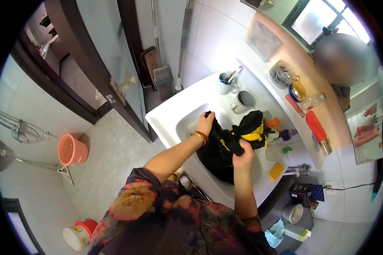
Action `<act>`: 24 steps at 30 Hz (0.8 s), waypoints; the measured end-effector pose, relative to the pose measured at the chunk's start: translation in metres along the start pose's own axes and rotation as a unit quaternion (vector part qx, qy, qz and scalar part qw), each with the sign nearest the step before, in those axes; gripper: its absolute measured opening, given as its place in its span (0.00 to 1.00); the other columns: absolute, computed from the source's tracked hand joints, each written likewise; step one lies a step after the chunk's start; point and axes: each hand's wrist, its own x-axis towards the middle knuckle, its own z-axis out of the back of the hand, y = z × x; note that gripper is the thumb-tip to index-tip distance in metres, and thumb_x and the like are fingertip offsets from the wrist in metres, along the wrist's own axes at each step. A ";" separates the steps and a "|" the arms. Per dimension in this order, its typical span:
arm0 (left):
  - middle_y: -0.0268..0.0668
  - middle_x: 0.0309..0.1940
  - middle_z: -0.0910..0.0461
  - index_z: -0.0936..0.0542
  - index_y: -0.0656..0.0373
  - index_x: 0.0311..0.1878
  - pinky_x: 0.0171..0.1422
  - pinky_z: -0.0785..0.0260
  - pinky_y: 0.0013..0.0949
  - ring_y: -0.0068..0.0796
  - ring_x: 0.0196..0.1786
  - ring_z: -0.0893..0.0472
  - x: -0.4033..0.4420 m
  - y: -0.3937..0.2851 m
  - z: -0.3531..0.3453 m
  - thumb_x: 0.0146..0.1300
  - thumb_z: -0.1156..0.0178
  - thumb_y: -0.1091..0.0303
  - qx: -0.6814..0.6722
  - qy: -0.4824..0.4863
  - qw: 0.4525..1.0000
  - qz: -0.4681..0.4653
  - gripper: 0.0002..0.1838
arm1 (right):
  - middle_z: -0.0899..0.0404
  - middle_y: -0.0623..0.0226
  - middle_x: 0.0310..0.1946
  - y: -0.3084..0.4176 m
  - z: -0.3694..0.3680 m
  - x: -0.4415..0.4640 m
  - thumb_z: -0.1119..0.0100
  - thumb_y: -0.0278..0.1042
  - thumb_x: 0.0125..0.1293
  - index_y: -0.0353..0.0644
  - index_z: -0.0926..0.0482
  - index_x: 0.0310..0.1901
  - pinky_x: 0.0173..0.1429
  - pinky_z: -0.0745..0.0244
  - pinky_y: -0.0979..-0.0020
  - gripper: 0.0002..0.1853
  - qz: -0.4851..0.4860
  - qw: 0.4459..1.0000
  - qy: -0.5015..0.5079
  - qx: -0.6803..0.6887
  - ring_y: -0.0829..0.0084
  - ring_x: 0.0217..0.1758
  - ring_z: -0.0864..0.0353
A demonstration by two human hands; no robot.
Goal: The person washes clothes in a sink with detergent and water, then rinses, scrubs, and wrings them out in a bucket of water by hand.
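Observation:
A black cloth garment with yellow trim (219, 159) lies bunched in the white sink (157, 117), part of it draped over the right rim. My left hand (205, 124), with a beaded bracelet at the wrist, is closed around a black fold near the basin's far side. With fingers curled, my right hand (243, 154) grips the cloth beside its yellow lining. Folds of fabric hide most of the basin and some of my fingertips.
Behind the garment stand a grey mug (242, 102) and a cup with toothbrushes (225, 83). Bottles (287, 135) and a yellow sponge (276, 171) line the sink's right edge. A shelf (281, 63) holds more items. An orange bucket (73, 149) sits on the floor at left.

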 end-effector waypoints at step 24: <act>0.50 0.33 0.26 0.30 0.63 0.40 0.43 0.34 0.43 0.52 0.38 0.27 -0.080 -0.131 0.073 0.59 0.43 0.52 0.261 0.284 0.875 -0.291 0.21 | 0.30 0.63 0.55 -0.047 0.018 -0.032 0.49 0.58 0.62 0.45 0.32 0.57 0.56 0.33 0.57 0.29 -0.278 0.959 -0.048 0.017 0.61 0.55 0.30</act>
